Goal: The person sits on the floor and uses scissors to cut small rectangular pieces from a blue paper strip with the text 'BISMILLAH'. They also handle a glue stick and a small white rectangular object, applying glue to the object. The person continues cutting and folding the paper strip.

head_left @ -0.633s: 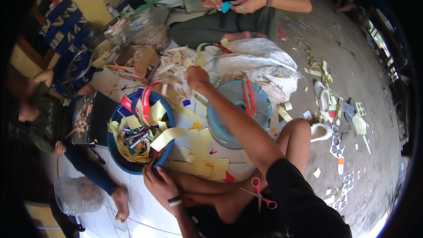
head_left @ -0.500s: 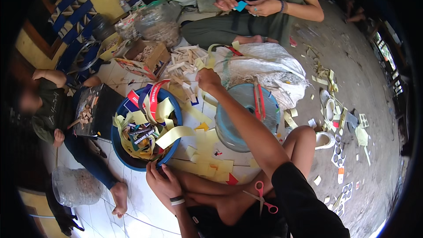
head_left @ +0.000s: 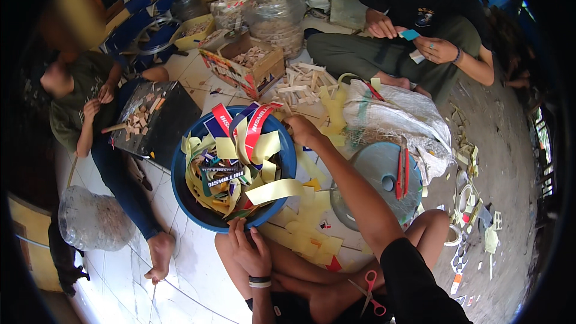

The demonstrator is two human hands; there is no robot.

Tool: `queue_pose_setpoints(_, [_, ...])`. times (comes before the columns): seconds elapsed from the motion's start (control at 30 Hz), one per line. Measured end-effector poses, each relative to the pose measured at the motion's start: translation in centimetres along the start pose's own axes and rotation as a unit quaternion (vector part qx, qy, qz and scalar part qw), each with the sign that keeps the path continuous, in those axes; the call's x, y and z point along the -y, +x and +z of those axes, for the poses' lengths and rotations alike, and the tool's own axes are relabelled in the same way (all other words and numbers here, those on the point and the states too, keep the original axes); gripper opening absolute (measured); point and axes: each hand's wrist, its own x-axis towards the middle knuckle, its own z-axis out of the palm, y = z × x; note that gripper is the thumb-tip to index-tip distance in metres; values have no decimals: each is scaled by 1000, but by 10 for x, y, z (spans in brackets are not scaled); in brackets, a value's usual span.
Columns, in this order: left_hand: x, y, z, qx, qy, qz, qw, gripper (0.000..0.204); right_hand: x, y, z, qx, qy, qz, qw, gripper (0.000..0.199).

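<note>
A round blue basin (head_left: 180, 195) stands in front of me, heaped with cut printed strips and pale yellow paper strips (head_left: 275, 192). My left hand (head_left: 249, 252) is at its near rim, with the fingertips hooked on the edge and the thumb apart. At the far right rim my right hand (head_left: 305, 131) is closed on the edge with curled fingers; their tips are partly hidden. Scissors with pink handles (head_left: 371, 294) lie open on my lap, touched by neither hand.
Right of the basin stands a round clear container (head_left: 366, 186) with red-handled tool (head_left: 403, 171) on top. Beyond lie a white sack (head_left: 402, 120), wooden sticks (head_left: 306, 81) and a cardboard box (head_left: 240, 72). Two people sit nearby, left and far right; yellow scraps (head_left: 309, 234) cover the floor.
My right hand has come back from near the wooden sticks to the basin's rim. The left hand stays at the near rim. The view has shifted, and the person at left has brought both hands together.
</note>
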Motion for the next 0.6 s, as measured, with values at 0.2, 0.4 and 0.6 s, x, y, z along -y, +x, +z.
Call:
queue_pose_setpoints(0.2, [6,6,1,-7,15,25,1000,30,-13,10,39,64,-27,39,997,29])
queue_pose_setpoints(0.4, [7,3,-2,10,-12,-10,1000,27,-20,18,22,57,7,4,998,26])
queue_pose_setpoints(0.6, [4,3,-3,7,-42,-28,999,28,1,-7,-16,166,-227,-1,960,36])
